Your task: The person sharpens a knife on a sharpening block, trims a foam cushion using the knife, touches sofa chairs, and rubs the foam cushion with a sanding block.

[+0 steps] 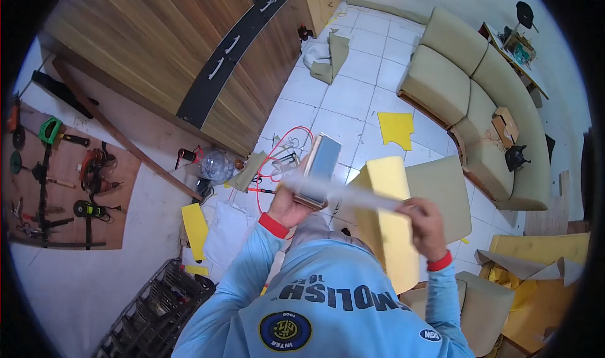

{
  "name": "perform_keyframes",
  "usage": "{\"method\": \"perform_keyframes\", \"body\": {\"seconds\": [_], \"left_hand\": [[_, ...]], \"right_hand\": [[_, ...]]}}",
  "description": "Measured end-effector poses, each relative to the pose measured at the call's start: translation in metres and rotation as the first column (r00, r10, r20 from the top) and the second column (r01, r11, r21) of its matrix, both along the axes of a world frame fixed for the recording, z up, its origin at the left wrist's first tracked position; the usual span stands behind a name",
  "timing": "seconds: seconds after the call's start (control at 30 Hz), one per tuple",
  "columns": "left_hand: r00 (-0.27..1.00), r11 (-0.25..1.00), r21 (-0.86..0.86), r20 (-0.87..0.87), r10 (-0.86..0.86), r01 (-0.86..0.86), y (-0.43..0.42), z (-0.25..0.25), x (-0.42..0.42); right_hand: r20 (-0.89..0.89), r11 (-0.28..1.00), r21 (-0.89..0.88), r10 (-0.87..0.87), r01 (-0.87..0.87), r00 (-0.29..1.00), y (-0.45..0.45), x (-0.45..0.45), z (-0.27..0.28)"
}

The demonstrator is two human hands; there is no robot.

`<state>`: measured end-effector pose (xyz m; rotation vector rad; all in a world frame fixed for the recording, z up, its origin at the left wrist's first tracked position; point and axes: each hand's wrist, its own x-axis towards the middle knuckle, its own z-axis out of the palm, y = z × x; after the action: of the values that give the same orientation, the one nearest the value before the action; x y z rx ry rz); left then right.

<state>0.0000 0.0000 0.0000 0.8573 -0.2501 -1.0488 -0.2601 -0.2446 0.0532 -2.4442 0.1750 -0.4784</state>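
Observation:
My left hand (288, 205) is closed around the lower end of a sharpening stone (325, 159), a rectangular block with a blue-grey face and pale sides. Held in my right hand (426, 225) is a long knife (359, 196), whose pale blade is smeared by motion. The blade crosses in front of the stone's lower part; whether they touch I cannot tell. My right fingers hide the knife's handle. Just below the blade, a thick yellow foam block (387, 225) stands near my lap.
An olive cushion (444, 197) lies right of the foam. A curved sofa (441, 77) stands beyond. Scissors and a red cord (259, 197) lie on the tiles to the left. A wooden cabinet (151, 49) and a tool board (120, 200) line the left side.

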Motion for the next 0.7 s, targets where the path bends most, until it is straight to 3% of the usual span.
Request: {"method": "perform_keyframes", "body": {"seconds": [0.03,0.07,0.13,0.17,0.2,0.27,0.37,0.43,0.5,0.57,0.6,0.63,0.7], "left_hand": [[0.891,0.992,-0.121,-0.448,-0.069,0.016,0.0,0.008,0.005],[0.946,1.0,0.011,-0.324,0.003,0.0,0.001,0.021,0.003],[0.936,0.995,-0.069,-0.339,-0.091,0.072,-0.026,0.011,0.004],[0.932,0.991,-0.067,-0.339,-0.129,0.113,-0.03,0.01,0.002],[0.933,0.997,-0.019,-0.352,-0.071,0.069,-0.037,-0.012,-0.007],[0.941,0.999,0.019,-0.338,-0.022,0.03,-0.053,-0.009,-0.031],[0.931,1.0,0.028,-0.364,0.002,0.008,-0.045,-0.014,-0.029],[0.914,0.996,-0.066,-0.4,-0.074,0.052,-0.029,0.0,-0.014],[0.906,0.995,-0.003,-0.413,-0.096,0.104,-0.031,0.008,-0.013],[0.897,0.975,0.054,-0.407,-0.174,0.214,-0.043,-0.003,-0.021],[0.917,0.995,0.01,-0.39,-0.085,0.096,-0.055,0.007,-0.031],[0.913,0.995,-0.014,-0.398,-0.092,0.094,-0.055,0.003,-0.031],[0.906,0.995,-0.062,-0.412,-0.102,0.084,-0.05,-0.014,-0.025]], "right_hand": [[0.008,0.986,0.078,-0.148,0.147,0.989,-0.012,-0.008,-0.003],[-0.007,0.988,0.054,-0.145,0.146,0.989,-0.021,-0.01,-0.007],[-0.052,0.983,-0.077,-0.169,0.165,0.984,-0.042,-0.005,0.002],[-0.069,0.989,-0.099,-0.113,0.106,0.991,-0.031,0.003,-0.004],[-0.055,1.0,-0.002,-0.025,0.025,0.998,-0.016,0.019,-0.007],[-0.075,0.98,-0.044,0.188,-0.192,0.979,0.018,0.037,0.004],[-0.015,0.985,-0.086,0.151,-0.152,0.988,0.016,0.03,0.0],[0.071,0.982,0.082,-0.175,0.169,0.982,-0.006,0.027,-0.004],[0.031,0.967,-0.159,-0.199,0.201,0.98,-0.02,0.031,-0.006],[0.022,0.999,0.009,-0.041,0.041,0.999,-0.003,0.049,-0.017],[-0.02,0.997,0.031,0.075,-0.074,0.997,0.01,0.055,-0.015],[-0.074,0.982,0.02,0.187,-0.186,0.979,0.023,0.061,0.005],[-0.193,0.928,0.184,0.359,-0.326,0.913,0.036,0.054,0.023]]}}
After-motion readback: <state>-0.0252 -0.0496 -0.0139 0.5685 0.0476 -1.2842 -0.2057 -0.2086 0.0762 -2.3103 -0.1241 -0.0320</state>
